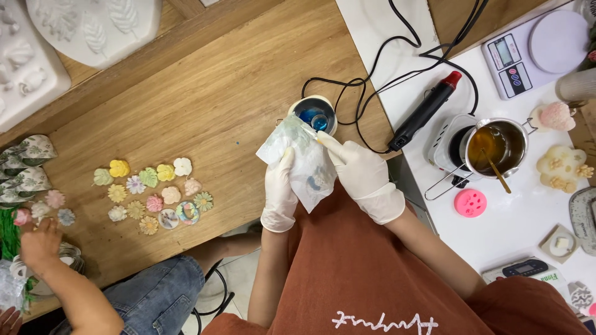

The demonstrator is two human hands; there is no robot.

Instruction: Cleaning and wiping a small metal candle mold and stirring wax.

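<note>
Above the wooden tabletop edge, just below a small white cup of blue liquid: left hand, gloved, gripping a clear plastic bag from its left side, grip clenched on the film. Right hand, gloved, pinching the bag's upper part, forefinger pointing up-left toward the cup. Bag hanging with long axis running upper-left to lower-right, its top toward the cup. Lying well apart to the left, rows of pastel flower-shaped pieces. Reaching in at far left, another person's hand.
</note>
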